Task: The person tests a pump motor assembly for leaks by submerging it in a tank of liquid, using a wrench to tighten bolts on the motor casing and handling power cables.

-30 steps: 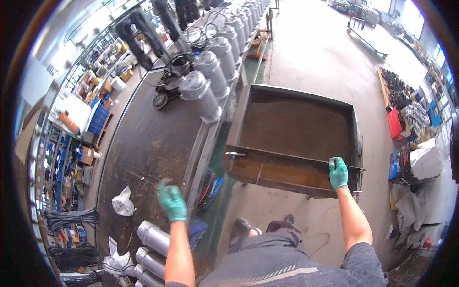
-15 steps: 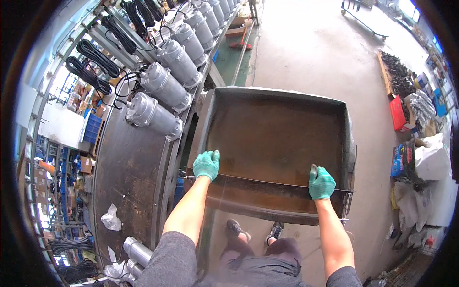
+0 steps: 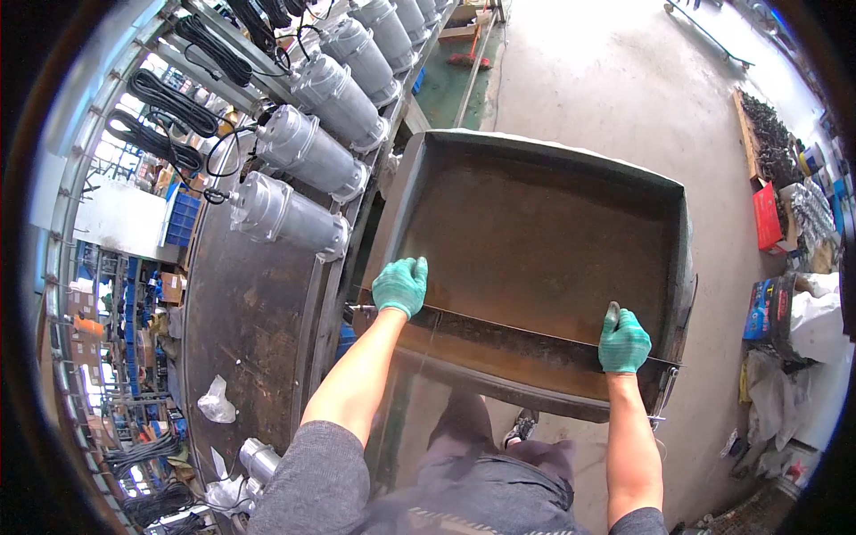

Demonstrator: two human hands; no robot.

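Note:
A large rectangular dark tub with a brown, murky-looking inside fills the middle of the view. Across its near part runs a long dark metal bar, from one side wall to the other. My left hand, in a green glove, is closed round the bar close to its left end. Nearer the other end, my right hand in a matching glove grips it too, thumb pointing up. The undersides of both grips are hidden. A metal fitting sits at the tub's near right corner.
Left of the tub stands a long dark workbench with a row of grey metal motor-like cylinders and coiled black cables. A crumpled plastic bag lies on it. Along the right are a red box and white sacks.
The tub, the bar and both gripping hands sit farther right and slightly tilted in the view, the tub's far edge higher. My legs have shifted, and one shoe is now hidden.

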